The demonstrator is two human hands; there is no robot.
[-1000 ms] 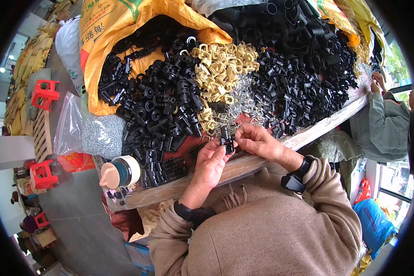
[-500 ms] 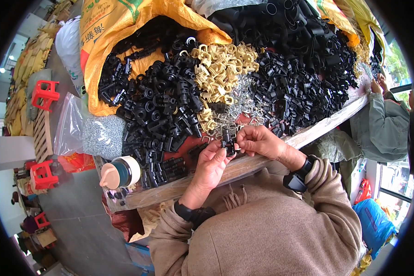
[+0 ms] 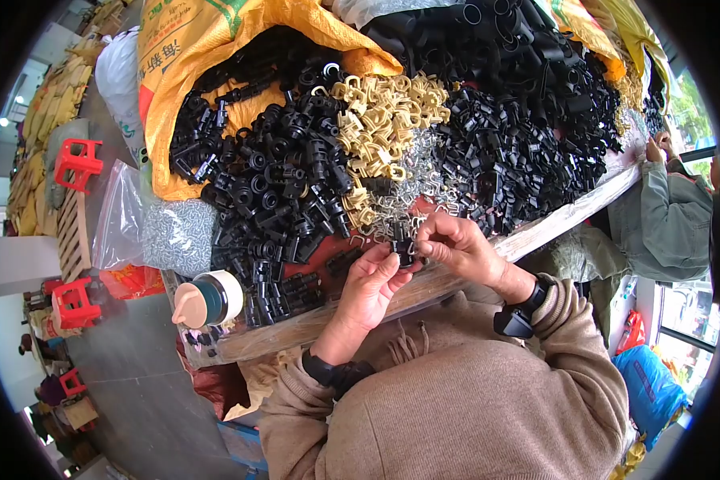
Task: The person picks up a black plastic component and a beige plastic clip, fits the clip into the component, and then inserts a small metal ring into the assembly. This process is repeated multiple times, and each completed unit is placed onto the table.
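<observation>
My left hand (image 3: 368,286) grips a black plastic fitting (image 3: 402,251) between thumb and fingers, just above the near edge of the table. Close on its right, my right hand (image 3: 460,250) has thumb and forefinger pinched together beside the fitting. Whatever those fingertips may hold is too small to make out. Beyond my hands lie a heap of bent silver wire hooks (image 3: 428,172) and a pile of cream plastic clips (image 3: 384,120). Black ribbed fittings (image 3: 276,176) are heaped on the left, and small black parts (image 3: 504,152) on the right.
A lidded cup (image 3: 210,299) stands at the table's left corner, near a clear bag of small metal pieces (image 3: 178,236). An orange woven sack (image 3: 168,88) gapes open behind. Large black tubes (image 3: 488,40) fill the back. Another person's sleeve (image 3: 664,212) shows at the far right.
My right hand has shifted slightly right, and its fingertips have drawn a little away from the fitting. The black fitting has turned in my left hand, which stays in nearly the same place.
</observation>
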